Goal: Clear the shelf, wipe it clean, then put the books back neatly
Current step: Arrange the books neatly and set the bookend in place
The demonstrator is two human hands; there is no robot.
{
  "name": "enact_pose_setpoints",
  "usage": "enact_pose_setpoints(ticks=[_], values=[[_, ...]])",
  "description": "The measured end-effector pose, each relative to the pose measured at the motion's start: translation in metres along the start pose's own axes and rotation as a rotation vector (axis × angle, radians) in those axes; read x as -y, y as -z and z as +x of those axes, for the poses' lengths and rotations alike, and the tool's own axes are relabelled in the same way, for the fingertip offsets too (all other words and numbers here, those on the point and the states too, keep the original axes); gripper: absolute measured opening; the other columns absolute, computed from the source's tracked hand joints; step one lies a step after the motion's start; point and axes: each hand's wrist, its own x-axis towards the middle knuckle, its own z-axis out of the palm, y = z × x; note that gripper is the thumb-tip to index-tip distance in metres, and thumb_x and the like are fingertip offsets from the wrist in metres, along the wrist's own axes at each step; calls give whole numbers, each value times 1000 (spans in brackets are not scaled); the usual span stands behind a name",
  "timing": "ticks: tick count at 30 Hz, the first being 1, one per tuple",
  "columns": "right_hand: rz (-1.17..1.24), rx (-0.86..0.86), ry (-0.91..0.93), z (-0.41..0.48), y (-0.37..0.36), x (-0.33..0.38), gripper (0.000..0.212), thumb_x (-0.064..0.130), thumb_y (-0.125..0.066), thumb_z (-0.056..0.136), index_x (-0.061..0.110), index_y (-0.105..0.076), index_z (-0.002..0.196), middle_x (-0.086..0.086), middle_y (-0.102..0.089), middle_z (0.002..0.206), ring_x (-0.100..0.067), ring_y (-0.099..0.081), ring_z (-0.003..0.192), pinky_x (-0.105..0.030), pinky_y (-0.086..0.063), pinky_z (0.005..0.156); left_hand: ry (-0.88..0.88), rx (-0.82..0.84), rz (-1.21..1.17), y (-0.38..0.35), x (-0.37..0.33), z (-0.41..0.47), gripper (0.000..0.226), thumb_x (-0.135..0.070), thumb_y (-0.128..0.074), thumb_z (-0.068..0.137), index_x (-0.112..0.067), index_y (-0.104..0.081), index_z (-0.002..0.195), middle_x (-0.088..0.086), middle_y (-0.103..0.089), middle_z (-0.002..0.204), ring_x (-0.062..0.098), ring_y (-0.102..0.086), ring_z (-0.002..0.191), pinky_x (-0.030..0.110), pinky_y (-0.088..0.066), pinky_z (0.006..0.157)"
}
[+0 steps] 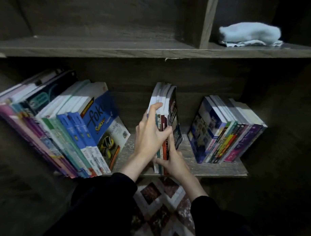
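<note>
A small bundle of books (166,107) stands upright in the middle of the lower wooden shelf (216,168). My left hand (148,135) grips the bundle from the left, fingers over the spines and page edges. My right hand (172,160) grips the bundle's bottom front corner from below and the right. A leaning row of blue, green and purple books (66,130) fills the shelf's left part. Another row of books (226,131) leans at the right. A pale blue cloth (250,34) lies crumpled in the upper right compartment.
The upper shelf board (118,49) runs across above the books, split by a vertical divider (206,22). Bare shelf shows on both sides of the held bundle. A patterned rug (164,206) covers the floor below, between my dark sleeves.
</note>
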Motion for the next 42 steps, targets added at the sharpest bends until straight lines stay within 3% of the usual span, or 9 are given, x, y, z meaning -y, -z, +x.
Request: enact_pose_setpoints(ticks=[5, 9, 12, 15, 20, 23, 26, 33, 42], values=[[43, 61, 73, 16, -50, 34, 114, 26, -71, 85, 44, 30, 136, -15, -62, 122, -29, -61, 105, -33, -49, 86, 9, -83, 88, 45, 34, 0, 62, -25, -72, 78, -34, -39, 130, -1, -55, 131, 19, -61, 99, 24, -43, 78], [53, 100, 120, 26, -95, 64, 114, 27, -71, 85, 49, 30, 133, -16, -64, 118, -32, -62, 103, -32, -47, 85, 66, -140, 151, 86, 61, -2, 62, -28, -71, 79, -37, -37, 129, -3, -53, 133, 31, -63, 87, 34, -46, 80], [26, 116, 189, 30, -110, 76, 112, 23, -70, 86, 42, 26, 141, -14, -62, 125, -29, -61, 105, -21, -39, 80, 103, -177, 158, 106, 74, -3, 63, -31, -71, 78, -37, -35, 129, 2, -58, 124, 22, -60, 68, 38, -49, 79], [53, 92, 205, 34, -111, 72, 113, 23, -71, 85, 42, 24, 141, -15, -62, 124, -27, -64, 98, -22, -40, 73, 76, -173, 243, 109, 70, -1, 59, -33, -71, 82, -32, -39, 132, 1, -54, 133, 20, -62, 90, 37, -48, 88], [0, 37, 194, 37, -121, 66, 117, 31, -75, 81, 47, 24, 141, -13, -66, 115, -28, -66, 94, -35, -51, 82, -177, -321, 723, 122, 72, -2, 54, -36, -79, 74, -16, -61, 120, 12, -58, 121, 29, -50, 103, 34, -47, 69], [-29, 102, 209, 37, -127, 55, 126, 28, -80, 74, 49, 25, 140, -13, -56, 134, -27, -63, 105, -43, -50, 93, -323, -277, 868, 131, 85, -5, 73, -42, -80, 67, -17, -54, 130, 17, -47, 138, 31, -33, 126, 45, -41, 96], [-18, 190, 164, 34, -127, 38, 135, 18, -82, 69, 61, 28, 132, -8, -27, 154, -30, -45, 129, -53, -42, 103, -162, -28, 935, 141, 95, -2, 113, -63, -70, 65, -25, -10, 152, 18, -13, 157, 32, -7, 146, 44, 2, 116], [-131, 199, 177, 45, -121, 29, 134, 26, -83, 68, 60, 29, 133, -6, -41, 144, -25, -49, 124, -45, -44, 100, -187, -148, 975, 137, 110, 1, 130, -65, -76, 50, -16, -10, 150, 17, -48, 135, 33, -44, 126, 43, -26, 107], [-193, 193, 163, 48, -119, 28, 133, 35, -83, 68, 59, 32, 131, -10, -40, 145, -28, -50, 122, -43, -46, 99, -222, -194, 924, 135, 115, 4, 118, -79, -62, 58, -17, -20, 149, 17, -46, 136, 33, -40, 124, 42, -18, 106]])
